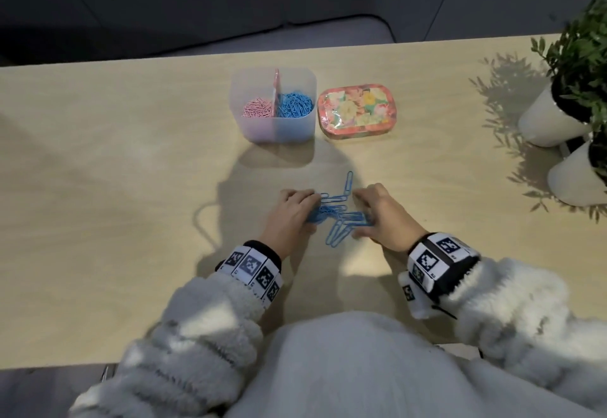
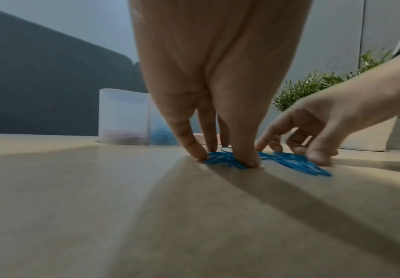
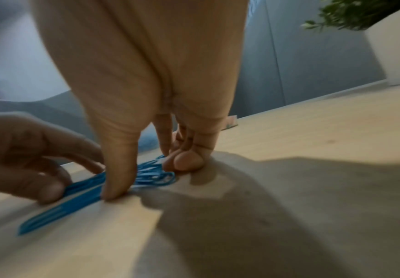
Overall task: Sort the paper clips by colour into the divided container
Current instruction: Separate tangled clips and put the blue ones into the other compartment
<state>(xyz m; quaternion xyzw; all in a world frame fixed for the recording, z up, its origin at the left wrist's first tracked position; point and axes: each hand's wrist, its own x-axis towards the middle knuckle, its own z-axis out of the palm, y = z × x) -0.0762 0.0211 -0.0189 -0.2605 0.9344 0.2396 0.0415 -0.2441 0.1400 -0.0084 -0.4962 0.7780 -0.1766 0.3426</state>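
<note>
Blue clips point(image 1: 338, 212) lie loose on the desk point(image 1: 131, 187), near of the box point(image 1: 274, 128). Left hand point(image 1: 290, 217) and right hand point(image 1: 382, 215), fingers curled, pinch them from both sides, likely bunching them for one lift into the box's right, blue half.

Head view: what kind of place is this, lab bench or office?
Most likely an office or home desk, not a lab: a light wooden tabletop, potted plants in white pots, a floral tin beside the divided container, and a grey padded seat or partition behind.
</note>
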